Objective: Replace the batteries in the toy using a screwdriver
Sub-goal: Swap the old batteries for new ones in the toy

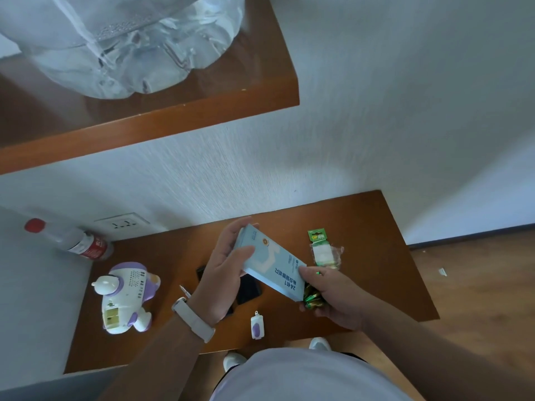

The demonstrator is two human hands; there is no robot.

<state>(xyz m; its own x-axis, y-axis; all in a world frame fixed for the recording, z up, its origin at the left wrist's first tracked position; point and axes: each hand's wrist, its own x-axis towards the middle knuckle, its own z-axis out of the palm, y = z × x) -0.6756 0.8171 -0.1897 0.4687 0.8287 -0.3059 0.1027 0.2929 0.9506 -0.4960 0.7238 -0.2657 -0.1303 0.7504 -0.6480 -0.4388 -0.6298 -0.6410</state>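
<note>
Toy point(124, 296) lies on the wooden table point(376, 215) at the left, battery bay open and looking empty, so the cover is off; the small white-and-purple piece point(257, 329) near the front edge is probably that cover. Screwdriver point(184, 291) rests on the table just behind the left wrist, mostly hidden. Left hand point(225, 273) grips the far end of a light blue box point(272, 266), held above the table. Right hand point(330, 293) pinches the box's near end and also clutches green batteries point(312, 298) in the palm; can't tell if they're old or new. Opened battery pack point(322, 250) sits just past the box. Judging by this: cover removal done, still left are loading cells, refitting the cover, driving the screw. Both hands are busy with the box, which needs putting down first. Dark flat items point(249, 287) lie under it. Bottle point(75, 241) in the far left corner and big water jug point(124, 44) on the shelf point(173, 117) above are well clear.
</note>
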